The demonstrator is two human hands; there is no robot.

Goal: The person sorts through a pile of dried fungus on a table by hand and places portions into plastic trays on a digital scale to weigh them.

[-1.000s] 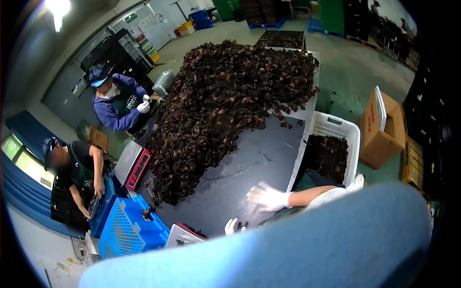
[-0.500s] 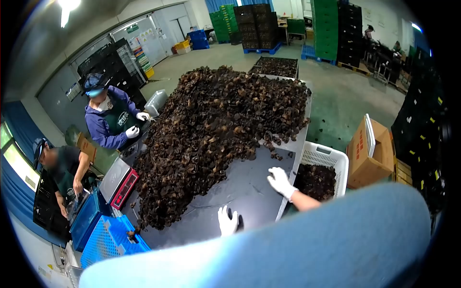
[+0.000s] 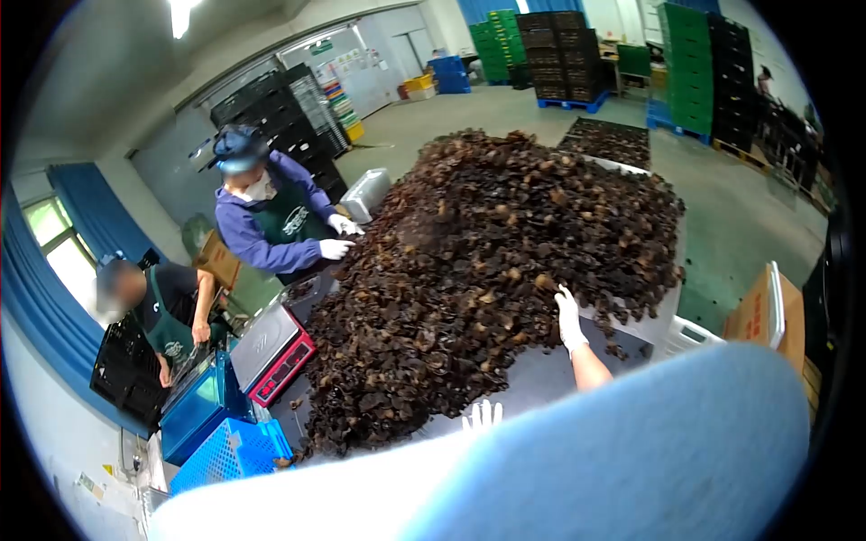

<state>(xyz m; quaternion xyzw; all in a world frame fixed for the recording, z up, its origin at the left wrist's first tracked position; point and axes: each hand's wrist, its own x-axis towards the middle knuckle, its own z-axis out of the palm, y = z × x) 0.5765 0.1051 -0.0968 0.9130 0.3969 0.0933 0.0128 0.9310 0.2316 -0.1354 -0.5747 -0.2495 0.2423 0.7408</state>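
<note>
A big heap of dark brown wood ear mushrooms (image 3: 487, 261) covers most of the grey metal table (image 3: 541, 383). My right hand (image 3: 569, 319), in a white glove, reaches to the heap's near right edge with its fingers stretched out; whether it touches the mushrooms I cannot tell. Lower down, just in front of the heap, only the spread fingers of my gloved left hand (image 3: 483, 415) show. A blurred light-blue shape hides the rest of that hand. Neither hand visibly holds anything.
A co-worker (image 3: 280, 212) in white gloves stands at the heap's left; another person (image 3: 171, 307) bends farther left. On the left are a red scale (image 3: 281, 365) and a blue crate (image 3: 230, 455). A white basket (image 3: 690, 335) and cardboard box (image 3: 762, 311) stand right.
The view has turned left, so the scene sits farther right. My right hand has moved from beside the white basket to the heap's edge. More of my left hand is hidden now.
</note>
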